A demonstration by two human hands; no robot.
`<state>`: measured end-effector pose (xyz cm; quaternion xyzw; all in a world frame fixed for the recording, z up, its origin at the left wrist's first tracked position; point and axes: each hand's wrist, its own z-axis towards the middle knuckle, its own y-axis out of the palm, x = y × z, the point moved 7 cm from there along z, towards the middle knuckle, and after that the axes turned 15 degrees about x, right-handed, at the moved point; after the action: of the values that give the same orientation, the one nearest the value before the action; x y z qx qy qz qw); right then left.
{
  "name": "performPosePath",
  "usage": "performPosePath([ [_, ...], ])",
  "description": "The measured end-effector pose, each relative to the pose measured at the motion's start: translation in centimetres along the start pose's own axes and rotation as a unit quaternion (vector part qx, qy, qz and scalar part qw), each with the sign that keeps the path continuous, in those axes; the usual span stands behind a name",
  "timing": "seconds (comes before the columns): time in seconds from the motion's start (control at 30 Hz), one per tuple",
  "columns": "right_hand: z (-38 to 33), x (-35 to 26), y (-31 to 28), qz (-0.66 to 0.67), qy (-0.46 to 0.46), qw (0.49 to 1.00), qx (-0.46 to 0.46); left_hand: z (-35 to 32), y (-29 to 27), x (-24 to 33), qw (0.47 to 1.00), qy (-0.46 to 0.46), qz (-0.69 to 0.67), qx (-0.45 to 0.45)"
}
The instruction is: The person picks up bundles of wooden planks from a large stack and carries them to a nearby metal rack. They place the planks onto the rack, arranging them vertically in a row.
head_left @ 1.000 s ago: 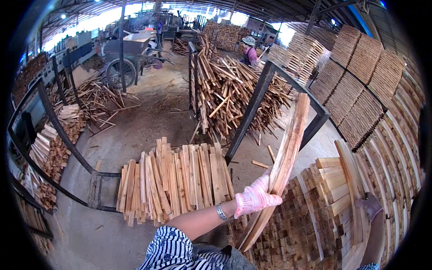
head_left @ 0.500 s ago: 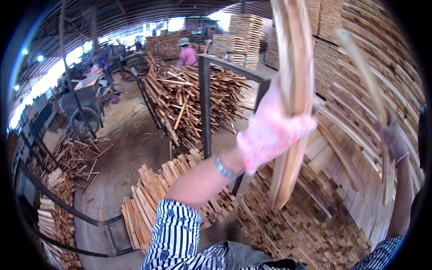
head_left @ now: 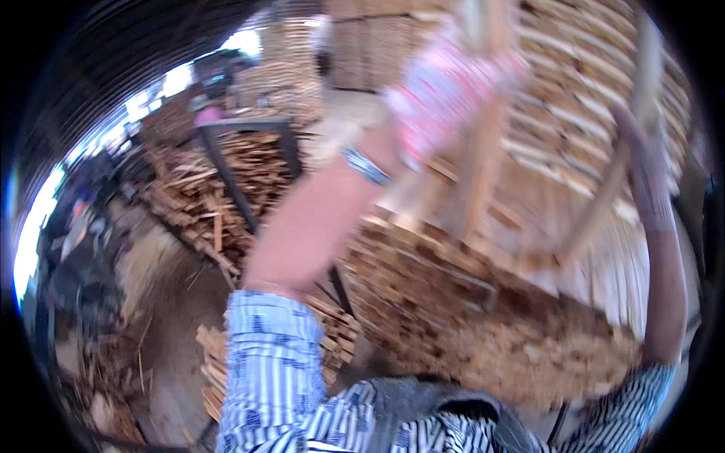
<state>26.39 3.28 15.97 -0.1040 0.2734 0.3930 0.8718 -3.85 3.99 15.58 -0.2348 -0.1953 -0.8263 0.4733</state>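
My left hand (head_left: 453,94), in a pink-and-white knit glove, is closed around wooden slats (head_left: 481,170) held upright at the upper middle; motion blur hides how many. At the right, my right hand (head_left: 648,170), also gloved, grips a pale wooden slat (head_left: 596,211), which slants down and left from it. Both hands are raised over a stack of slats (head_left: 468,309) whose cut ends face me. Behind that stack lie boards with broad, smooth faces (head_left: 596,268).
Tall layered wood stacks (head_left: 581,98) rise close behind my hands. A dark metal frame (head_left: 242,124) stands left of my forearm, with a loose slat heap (head_left: 215,189) beyond it. More bundled slats (head_left: 215,370) lie low at left. A distant person in pink (head_left: 209,115) is partly visible.
The view has swung to the right, so the frame and heap sit farther left. Both hands are higher in the picture, still gripping wood. The slat in my right hand has tilted more.
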Motion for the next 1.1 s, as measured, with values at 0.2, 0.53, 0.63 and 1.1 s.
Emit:
performPosePath([
  [0.2,4.3,-1.3,-5.6,-0.101,0.078,0.984,-0.121,2.6,2.2,2.8,0.972,0.019,0.233,-0.033],
  [0.53,-3.8,10.9,-14.6,-0.406,-0.046,0.845,-0.346,-9.6,2.5,-8.5,0.704,-0.152,0.575,-0.389],
  [0.63,-7.2,14.4,-12.1,-0.351,-0.031,0.790,-0.501,-11.6,1.3,-10.2,0.665,-0.173,0.613,-0.391],
  [1.1,-7.2,8.4,-10.3,-0.421,0.050,0.747,-0.512,-9.5,-0.5,-15.3,0.708,-0.189,0.580,-0.355],
])
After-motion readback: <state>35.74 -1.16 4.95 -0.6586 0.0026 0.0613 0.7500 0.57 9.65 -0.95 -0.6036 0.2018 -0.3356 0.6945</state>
